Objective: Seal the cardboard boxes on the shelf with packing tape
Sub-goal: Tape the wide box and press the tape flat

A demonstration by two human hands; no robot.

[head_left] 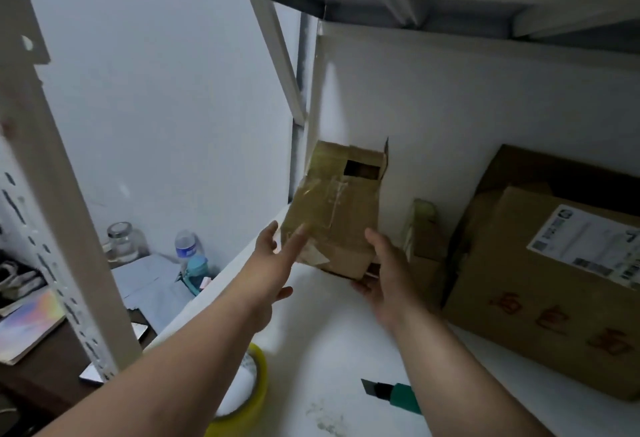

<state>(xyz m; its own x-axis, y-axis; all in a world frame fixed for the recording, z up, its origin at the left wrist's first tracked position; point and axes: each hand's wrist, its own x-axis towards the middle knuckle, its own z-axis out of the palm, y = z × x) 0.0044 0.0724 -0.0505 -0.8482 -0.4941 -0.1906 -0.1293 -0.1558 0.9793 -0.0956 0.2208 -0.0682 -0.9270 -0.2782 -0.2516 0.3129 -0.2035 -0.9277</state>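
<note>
1. A small cardboard box (332, 214) stands near the back left corner of the shelf (339, 343), tilted, its lower end raised off the shelf.
2. The left hand (273, 263) lies against the box's left side; the right hand (388, 280) is at its lower right corner.
3. A flattened carton (424, 246) stands just right of that box, against the back panel.
4. A large cardboard box (540, 301) sits at the right edge, with a shipping label (588, 246) on top.
5. A tape roll (246, 391) lies at the front left edge, partly under the left forearm.
6. A utility knife (391, 395) lies near the front edge, right of the roll.
7. Beyond the left edge, lower down, stand a glass jar (123, 242) and what seems a water bottle (185, 246).
</note>
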